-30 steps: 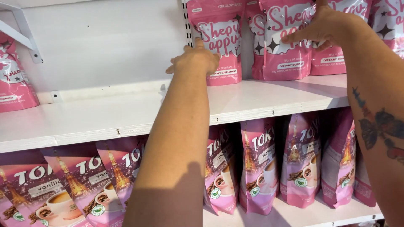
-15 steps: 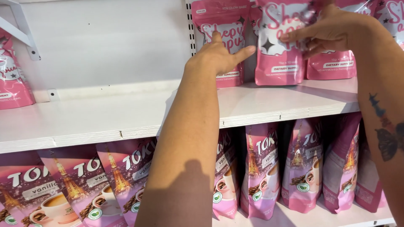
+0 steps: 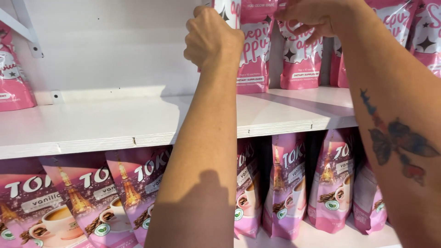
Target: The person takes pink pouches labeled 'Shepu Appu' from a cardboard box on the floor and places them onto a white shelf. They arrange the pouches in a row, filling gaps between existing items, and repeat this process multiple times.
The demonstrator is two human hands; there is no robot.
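My left hand (image 3: 213, 39) is raised to the upper shelf, its fingers curled into a fist around the left edge of a pink stand-up pouch (image 3: 252, 55). The pouch stands upright on the white shelf board (image 3: 115, 124). To the right, my right hand (image 3: 312, 16) grips the top of a second pink pouch (image 3: 301, 62), fingers bent over its upper edge. My right forearm, with a butterfly tattoo, crosses the right side of the view. The tops of both pouches are cut off by the frame.
More pink pouches (image 3: 425, 36) stand at the shelf's right end, and one (image 3: 14, 78) at the far left under a white bracket (image 3: 20, 25). The lower shelf holds several pink-purple coffee pouches (image 3: 287, 183) in a row. White back wall behind.
My left hand rose and closed from open fingers into a fist on the pouch's edge. My right hand moved left and curled over the second pouch's top. The view shifted right.
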